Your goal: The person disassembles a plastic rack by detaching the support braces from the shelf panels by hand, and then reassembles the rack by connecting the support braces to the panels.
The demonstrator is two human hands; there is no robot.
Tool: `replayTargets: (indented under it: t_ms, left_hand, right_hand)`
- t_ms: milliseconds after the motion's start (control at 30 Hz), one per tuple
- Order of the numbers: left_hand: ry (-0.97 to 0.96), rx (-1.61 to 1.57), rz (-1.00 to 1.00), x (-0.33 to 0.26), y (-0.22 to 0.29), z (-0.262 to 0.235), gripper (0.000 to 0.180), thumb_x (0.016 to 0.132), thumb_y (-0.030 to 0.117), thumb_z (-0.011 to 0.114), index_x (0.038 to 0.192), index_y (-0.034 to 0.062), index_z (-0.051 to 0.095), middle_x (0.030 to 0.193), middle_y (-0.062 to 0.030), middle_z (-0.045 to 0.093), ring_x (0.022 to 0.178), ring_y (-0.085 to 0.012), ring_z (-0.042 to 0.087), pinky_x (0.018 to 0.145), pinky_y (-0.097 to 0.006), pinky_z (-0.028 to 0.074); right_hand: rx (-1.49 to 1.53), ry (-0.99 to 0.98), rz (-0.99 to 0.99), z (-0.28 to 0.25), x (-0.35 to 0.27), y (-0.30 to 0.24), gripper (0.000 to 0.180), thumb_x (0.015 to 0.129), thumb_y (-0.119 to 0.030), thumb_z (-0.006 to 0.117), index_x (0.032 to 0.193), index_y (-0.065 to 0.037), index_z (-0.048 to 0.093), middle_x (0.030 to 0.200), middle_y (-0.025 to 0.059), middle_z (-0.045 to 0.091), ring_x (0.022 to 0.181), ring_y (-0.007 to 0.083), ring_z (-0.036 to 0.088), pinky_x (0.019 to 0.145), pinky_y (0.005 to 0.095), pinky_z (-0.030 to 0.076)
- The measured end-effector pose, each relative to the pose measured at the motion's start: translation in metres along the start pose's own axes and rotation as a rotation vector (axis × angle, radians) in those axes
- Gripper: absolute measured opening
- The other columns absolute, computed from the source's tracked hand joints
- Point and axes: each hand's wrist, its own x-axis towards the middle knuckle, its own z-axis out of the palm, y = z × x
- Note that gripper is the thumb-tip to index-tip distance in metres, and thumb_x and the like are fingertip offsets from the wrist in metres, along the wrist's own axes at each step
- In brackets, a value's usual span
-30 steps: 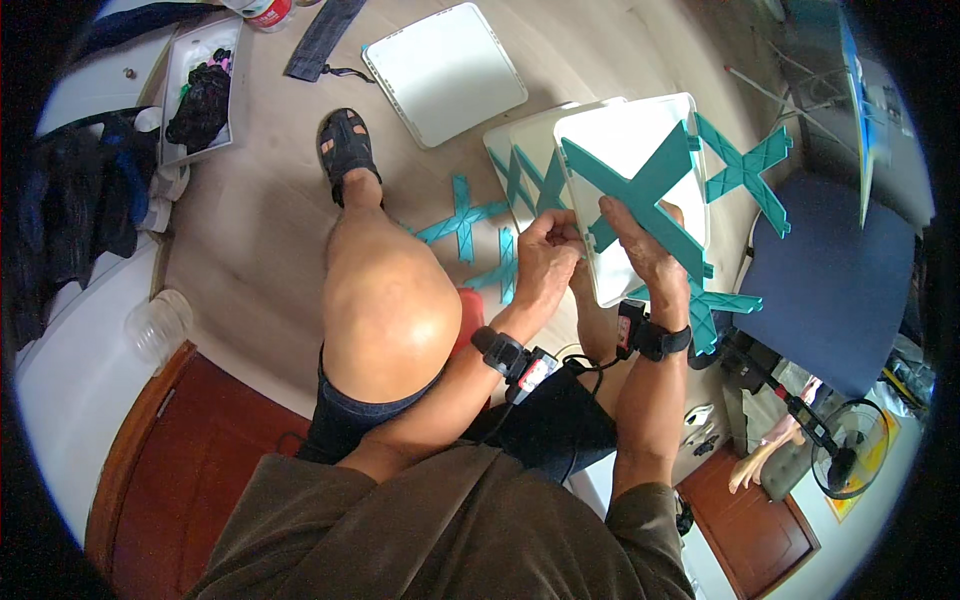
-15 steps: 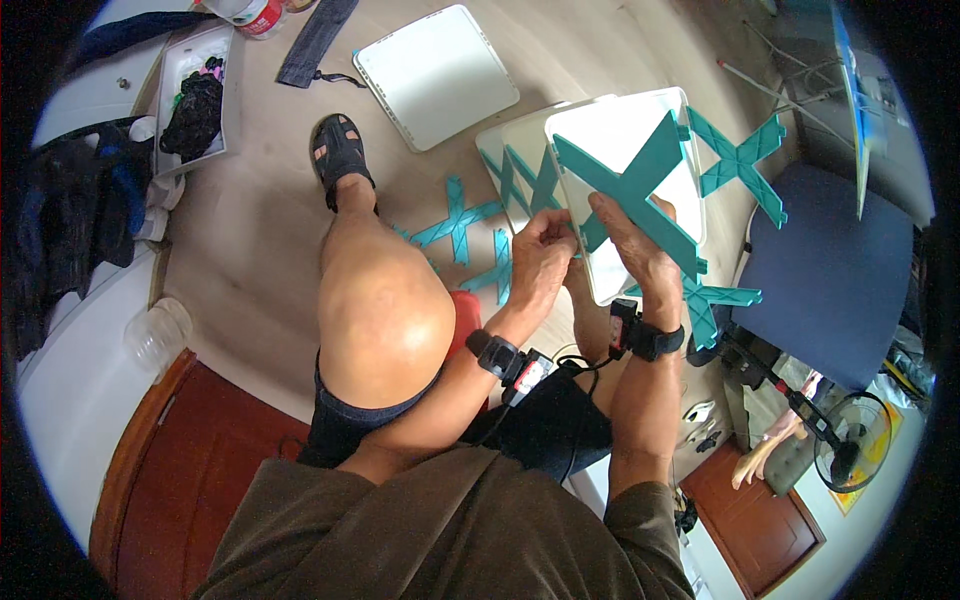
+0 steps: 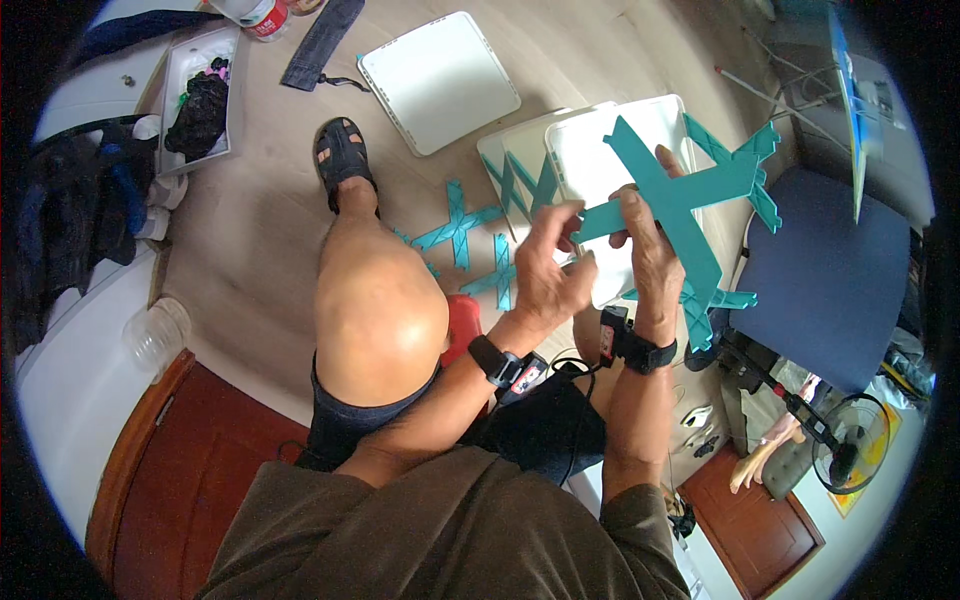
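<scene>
A flat teal X-shaped plastic piece (image 3: 672, 195) is in my right hand (image 3: 652, 262), gripped near its middle with the thumb on top and fingers behind. My left hand (image 3: 543, 275) is beside the piece's left arm end, thumb and fingers spread apart. Its fingertips come close to that end; whether they touch it I cannot tell. Behind the piece stands a white rectangular plastic panel (image 3: 600, 140), partly hidden by it and my hands. More teal crosses lie about: one on the floor (image 3: 459, 226), another (image 3: 500, 272) by my left hand, and one (image 3: 697, 312) beyond my right wrist.
Another white panel (image 3: 440, 85) lies on the floor ahead. A dark blue seat (image 3: 825, 270) stands to the right. A red stool edge (image 3: 462, 325) shows beside my left knee. At far left are a white drawer (image 3: 232, 110) with black items and a clear plastic jar (image 3: 157, 335).
The teal cross in my right hand has been turned and shifted slightly right. My left hand's fingers have spread from a pinch near the white panel's edge.
</scene>
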Motion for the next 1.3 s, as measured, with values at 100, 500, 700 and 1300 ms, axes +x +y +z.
replayTargets:
  t_ms: [100, 500, 700, 1300]
  left_hand:
    - [-0.084, -0.079, -0.002, -0.001, 0.018, 0.001, 0.048, 0.072, 0.002, 0.062, 0.118, 0.0044, 0.052, 0.094, -0.0143, 0.059, 0.073, -0.0258, 0.062, 0.061, -0.034, 0.05]
    - [-0.216, 0.021, 0.233, 0.034, 0.029, -0.039, 0.014, 0.092, 0.012, 0.057, 0.097, 0.0018, 0.067, 0.075, -0.0011, 0.06, 0.057, -0.0068, 0.051, 0.048, -0.021, 0.041]
    - [-0.284, -0.193, -0.176, 0.037, 0.035, -0.043, 0.021, 0.091, 0.011, 0.056, 0.111, 0.0048, 0.061, 0.081, -0.0023, 0.058, 0.059, -0.0058, 0.052, 0.054, -0.022, 0.044]
    - [0.017, -0.449, -0.468, 0.017, -0.021, -0.008, 0.041, 0.082, -0.001, 0.053, 0.123, 0.001, 0.049, 0.108, -0.0117, 0.057, 0.08, -0.0161, 0.062, 0.068, -0.029, 0.055]
  right_hand:
    - [0.101, 0.061, -0.037, 0.0, -0.009, -0.007, 0.071, 0.086, -0.017, 0.063, 0.14, 0.01, 0.024, 0.081, 0.0094, 0.062, 0.059, 0.0114, 0.056, 0.051, 0.0227, 0.044]
    - [0.002, 0.11, -0.066, -0.039, -0.036, -0.01, 0.025, 0.076, -0.017, 0.08, 0.09, 0.001, 0.069, 0.078, 0.0051, 0.067, 0.067, 0.0095, 0.057, 0.062, 0.0218, 0.044]
    - [-0.004, 0.068, -0.054, -0.034, -0.036, -0.009, 0.015, 0.075, -0.011, 0.08, 0.078, -0.003, 0.067, 0.07, 0.0019, 0.066, 0.062, 0.0068, 0.055, 0.057, 0.0217, 0.042]
    - [-0.001, 0.218, 0.005, -0.008, -0.029, 0.038, 0.015, 0.079, -0.014, 0.075, 0.078, -0.001, 0.067, 0.066, 0.0, 0.059, 0.054, 0.0064, 0.048, 0.048, 0.0217, 0.035]
